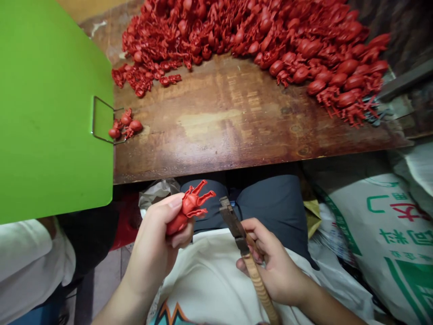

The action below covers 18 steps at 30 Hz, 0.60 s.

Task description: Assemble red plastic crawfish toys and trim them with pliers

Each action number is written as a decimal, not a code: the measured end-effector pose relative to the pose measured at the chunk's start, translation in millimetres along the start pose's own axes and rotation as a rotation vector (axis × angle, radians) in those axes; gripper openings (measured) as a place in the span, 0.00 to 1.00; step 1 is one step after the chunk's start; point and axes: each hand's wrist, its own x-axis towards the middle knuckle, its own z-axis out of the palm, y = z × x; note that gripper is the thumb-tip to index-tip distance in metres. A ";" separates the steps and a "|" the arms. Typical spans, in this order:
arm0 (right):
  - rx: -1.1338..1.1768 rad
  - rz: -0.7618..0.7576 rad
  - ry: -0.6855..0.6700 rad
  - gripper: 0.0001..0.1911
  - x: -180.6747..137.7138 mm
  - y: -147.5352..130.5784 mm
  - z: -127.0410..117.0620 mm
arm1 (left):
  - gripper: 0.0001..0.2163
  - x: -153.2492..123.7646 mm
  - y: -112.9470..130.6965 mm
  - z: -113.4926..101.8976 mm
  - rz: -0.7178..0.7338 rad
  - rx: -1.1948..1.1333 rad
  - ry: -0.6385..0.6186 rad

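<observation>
Red plastic figure, one: lower centre of frame, pinched between thumb and fingers of the left hand; long axis slants up-right, pronged end facing the tool. Wood-handled tool, one: right of the figure, fingers of the right hand curled round it; dark head leans up-left, near the prongs, apart. Red pieces, many: heaped on table, top of frame.

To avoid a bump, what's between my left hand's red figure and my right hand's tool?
In the head view, only a gap separates the red figure from the tool, with dark trousers behind it.
</observation>
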 end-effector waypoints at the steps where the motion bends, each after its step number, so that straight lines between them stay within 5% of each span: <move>1: 0.014 -0.002 -0.001 0.21 0.3 0.7 0.2 | 0.19 -0.4 -1.7 -0.4 0.005 0.028 0.002; 4: 0.015 -0.007 0.009 0.21 0.7 2.5 -0.1 | 0.15 -2.5 -8.3 -5.4 0.137 0.237 0.061; 6: -0.009 -0.015 0.016 0.21 -0.1 2.2 -1.3 | 0.09 -3.9 -12.3 -10.6 0.346 0.471 0.136; 11: -0.133 -0.123 0.042 0.22 -3.9 -2.1 -5.3 | 0.28 -3.4 -16.4 -24.5 0.852 0.942 0.087; 18: -0.152 -0.177 -0.035 0.24 -3.0 -6.0 -4.6 | 0.31 0.6 -17.3 -22.9 0.884 1.108 0.022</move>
